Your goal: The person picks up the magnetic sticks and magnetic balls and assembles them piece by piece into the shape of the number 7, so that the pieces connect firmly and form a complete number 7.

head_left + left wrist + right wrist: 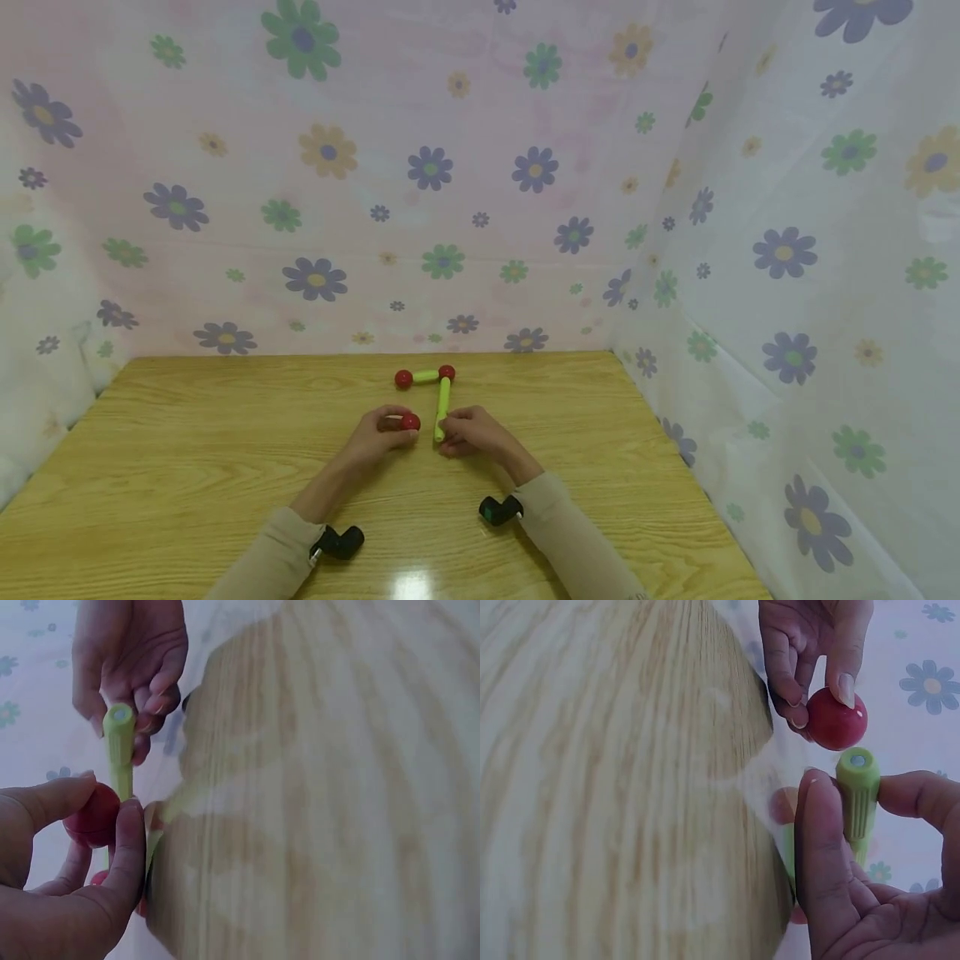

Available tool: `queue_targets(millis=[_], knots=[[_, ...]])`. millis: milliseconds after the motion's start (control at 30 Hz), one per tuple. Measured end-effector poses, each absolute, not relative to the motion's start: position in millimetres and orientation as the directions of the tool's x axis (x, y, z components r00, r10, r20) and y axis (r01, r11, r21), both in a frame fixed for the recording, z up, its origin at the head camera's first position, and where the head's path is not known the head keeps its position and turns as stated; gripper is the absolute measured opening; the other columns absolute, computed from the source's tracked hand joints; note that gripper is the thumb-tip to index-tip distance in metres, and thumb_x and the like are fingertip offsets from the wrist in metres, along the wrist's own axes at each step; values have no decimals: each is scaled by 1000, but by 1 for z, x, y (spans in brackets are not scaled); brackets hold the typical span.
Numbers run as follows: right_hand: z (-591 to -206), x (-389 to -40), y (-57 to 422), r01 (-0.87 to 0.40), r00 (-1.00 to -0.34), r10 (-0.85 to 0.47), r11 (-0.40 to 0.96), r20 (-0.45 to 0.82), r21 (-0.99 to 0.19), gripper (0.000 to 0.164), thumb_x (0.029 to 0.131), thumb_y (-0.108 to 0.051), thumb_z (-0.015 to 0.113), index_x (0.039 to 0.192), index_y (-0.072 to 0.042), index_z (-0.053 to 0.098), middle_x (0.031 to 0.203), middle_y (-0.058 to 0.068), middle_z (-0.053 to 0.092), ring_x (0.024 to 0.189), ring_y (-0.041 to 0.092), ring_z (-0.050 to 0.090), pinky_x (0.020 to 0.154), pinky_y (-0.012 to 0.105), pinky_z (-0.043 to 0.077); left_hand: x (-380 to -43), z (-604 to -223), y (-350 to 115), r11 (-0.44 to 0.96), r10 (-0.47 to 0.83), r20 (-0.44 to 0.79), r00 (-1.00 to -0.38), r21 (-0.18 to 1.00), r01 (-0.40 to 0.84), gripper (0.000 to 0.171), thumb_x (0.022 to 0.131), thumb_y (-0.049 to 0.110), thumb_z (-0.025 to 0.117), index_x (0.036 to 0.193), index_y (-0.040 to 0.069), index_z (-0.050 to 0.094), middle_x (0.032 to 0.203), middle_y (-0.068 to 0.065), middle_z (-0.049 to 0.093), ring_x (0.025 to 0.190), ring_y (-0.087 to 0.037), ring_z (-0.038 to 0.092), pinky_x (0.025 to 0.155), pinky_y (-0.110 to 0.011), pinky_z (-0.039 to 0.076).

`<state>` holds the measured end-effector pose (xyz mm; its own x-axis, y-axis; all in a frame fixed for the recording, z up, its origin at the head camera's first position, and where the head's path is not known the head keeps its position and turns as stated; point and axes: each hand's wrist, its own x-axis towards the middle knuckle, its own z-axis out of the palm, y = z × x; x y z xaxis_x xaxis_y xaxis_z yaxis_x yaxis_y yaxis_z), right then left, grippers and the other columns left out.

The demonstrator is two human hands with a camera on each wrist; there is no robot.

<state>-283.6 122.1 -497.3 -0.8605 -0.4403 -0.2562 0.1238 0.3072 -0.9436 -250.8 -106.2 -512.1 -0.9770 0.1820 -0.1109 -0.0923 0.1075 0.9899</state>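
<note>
Between thumb and fingers my left hand [377, 437] pinches a red ball [410, 422], just left of a yellow-green rod. My right hand [474, 433] pinches that rod [443, 400] near its near end. In the right wrist view the free end of the green rod [859, 791] shows a small metallic disc, and the red ball [838, 720] is close to it but apart. At the rod's far end sits another red ball [447, 372]. From there a shorter yellow-green rod [425, 377] runs left to a further red ball [403, 379].
All of this is on or just above a wood-grain table [187, 467]. A flower-printed cloth [480, 183] stands behind the table and along its sides. Each sleeve carries a black wrist device, one at the left [341, 542] and one at the right [500, 510].
</note>
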Motion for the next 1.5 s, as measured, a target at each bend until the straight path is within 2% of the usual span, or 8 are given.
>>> queue_targets(millis=[233, 533, 733, 1067, 1200, 1367, 1500], knots=[[-501, -287, 119, 151, -862, -435, 271, -261, -951, 39, 99, -21, 60, 124, 10, 63, 98, 12, 72, 88, 16, 73, 80, 28, 63, -244, -514, -99, 94, 138, -119, -983, 990, -106, 43, 94, 9, 74, 132, -3, 57, 122, -21, 65, 101, -21, 66, 83, -28, 54], [-506, -292, 119, 181, -860, -440, 209, -258, -961, 36, 98, -15, 59, 122, 12, 62, 100, 15, 73, 90, 18, 74, 85, 29, 62, -238, -515, -90, 81, 72, -97, -993, 993, -91, 41, 92, 6, 75, 129, -4, 59, 119, -20, 64, 97, -19, 65, 81, -27, 52], [-504, -294, 120, 206, -845, -456, 203, -278, -957, 38, 100, -15, 59, 124, 13, 61, 104, 17, 72, 93, 20, 74, 87, 30, 62, -235, -513, -89, 126, 80, -97, -992, 988, -87, 38, 92, 7, 75, 126, -3, 61, 114, -17, 64, 96, -21, 64, 78, -26, 50], [-506, -297, 122, 207, -838, -460, 233, -295, -950, 37, 103, -19, 60, 123, 11, 63, 99, 14, 75, 88, 16, 74, 82, 28, 62, -233, -514, -88, 161, 92, -74, -993, 985, -59, 37, 93, 10, 75, 124, -4, 62, 110, -17, 64, 93, -19, 64, 75, -26, 50], [-506, -296, 121, 207, -842, -451, 236, -296, -949, 37, 103, -20, 61, 123, 11, 64, 97, 13, 76, 86, 15, 74, 81, 27, 63, -233, -516, -89, 166, 104, -76, -992, 984, -58, 34, 90, 8, 77, 120, -2, 64, 106, -14, 64, 88, -19, 61, 72, -25, 49], [-506, -295, 120, 215, -843, -448, 227, -298, -950, 39, 103, -22, 62, 124, 10, 64, 99, 13, 75, 88, 17, 74, 82, 27, 62, -233, -517, -88, 207, 129, -56, -990, 978, -28, 29, 88, 6, 79, 114, 0, 66, 99, -11, 63, 83, -18, 58, 68, -24, 49], [-505, -295, 120, 213, -847, -441, 228, -296, -950, 39, 103, -23, 62, 124, 9, 65, 100, 14, 75, 89, 19, 75, 82, 28, 63, -232, -517, -88, 219, 147, -40, -988, 976, -7, 29, 89, 7, 78, 115, -1, 66, 100, -11, 64, 84, -18, 58, 68, -23, 49]])
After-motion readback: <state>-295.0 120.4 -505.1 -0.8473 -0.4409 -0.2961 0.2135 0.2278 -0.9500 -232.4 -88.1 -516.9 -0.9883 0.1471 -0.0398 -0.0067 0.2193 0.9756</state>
